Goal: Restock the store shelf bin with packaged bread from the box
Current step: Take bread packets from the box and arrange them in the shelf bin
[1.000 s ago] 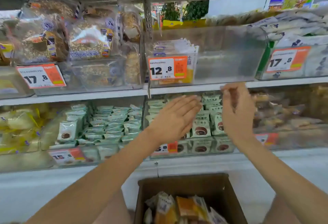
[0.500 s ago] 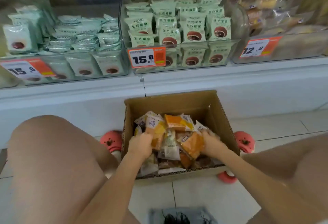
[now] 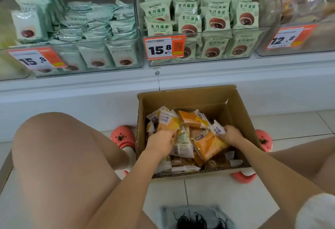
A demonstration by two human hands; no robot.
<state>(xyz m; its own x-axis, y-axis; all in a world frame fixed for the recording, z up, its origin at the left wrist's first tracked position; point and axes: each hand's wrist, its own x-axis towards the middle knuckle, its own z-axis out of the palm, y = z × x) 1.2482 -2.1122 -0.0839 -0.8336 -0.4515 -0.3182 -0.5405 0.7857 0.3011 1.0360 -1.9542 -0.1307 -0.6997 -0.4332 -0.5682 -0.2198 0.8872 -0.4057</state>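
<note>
1. The open brown cardboard box [image 3: 197, 100] sits on the white tiled floor [image 3: 217, 190] between the person's knees, just below the white shelf front. It holds a loose heap of orange-and-white plastic-wrapped bread packets [image 3: 208, 145].
2. The left hand [image 3: 159, 142] is down in the box with its fingers curled round a packet near the heap's left side. The right hand [image 3: 231, 135] pinches the white crimped end of another packet at the right. Each grip looks closed on film rather than on the loaf itself.
3. Slip risk: the wrappers look slick and puffy. A hold on a crimped edge alone could let the packet swing or drop as it is lifted.
4. Snag risk: the packets overlap. Pulling one could drag its neighbours over the box wall onto the floor.
5. Crush risk: squeezing harder to stop a slip would likely dent the soft bread.
6. Placement risk: the clear plastic shelf bins [image 3: 201, 60] above hold pale green packets behind orange 15.8 price tags [image 3: 164, 48], so the orange bread could land in the wrong bin. Its own bin cannot be identified from this view.
</note>
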